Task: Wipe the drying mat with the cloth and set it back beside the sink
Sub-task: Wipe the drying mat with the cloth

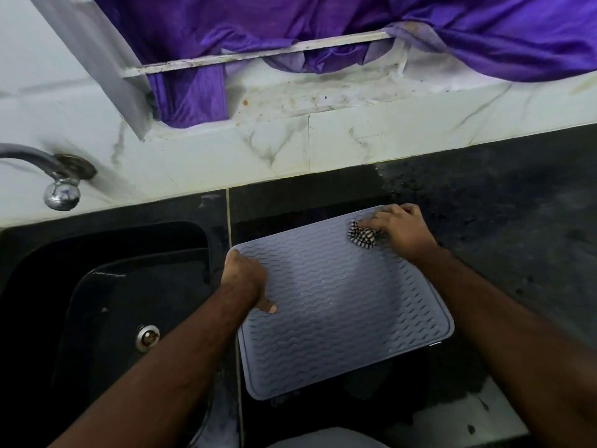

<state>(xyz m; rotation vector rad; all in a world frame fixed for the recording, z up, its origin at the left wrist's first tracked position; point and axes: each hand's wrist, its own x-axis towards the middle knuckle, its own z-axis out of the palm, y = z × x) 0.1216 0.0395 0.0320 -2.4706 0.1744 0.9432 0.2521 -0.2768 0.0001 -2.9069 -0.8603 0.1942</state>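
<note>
gripping the left edge of the grey rectangular silicone drying mat with wavy ridges (339, 305), the person's left hand (247, 279) has its fingers curled over the rim and its thumb pressed flat on the mat's top. that mat lies flat on the dark speckled stone counter (517, 221), just to the right of the black sink (113, 286), its near edge reaching toward the counter's front. further back, the right hand (400, 226) bunches a small black-and-white checked cloth (361, 235) under its curled fingers and presses it down on the mat's far right corner. in the sink bowl a round metal drain fitting (148, 337) shows. beyond the counter rises a white marble-patterned tiled wall (226, 150), with a chrome tap (55, 179) coming out at the left. above the tiles, purple shiny fabric (323, 21) hangs rumpled over a white-framed ledge (258, 54).
</note>
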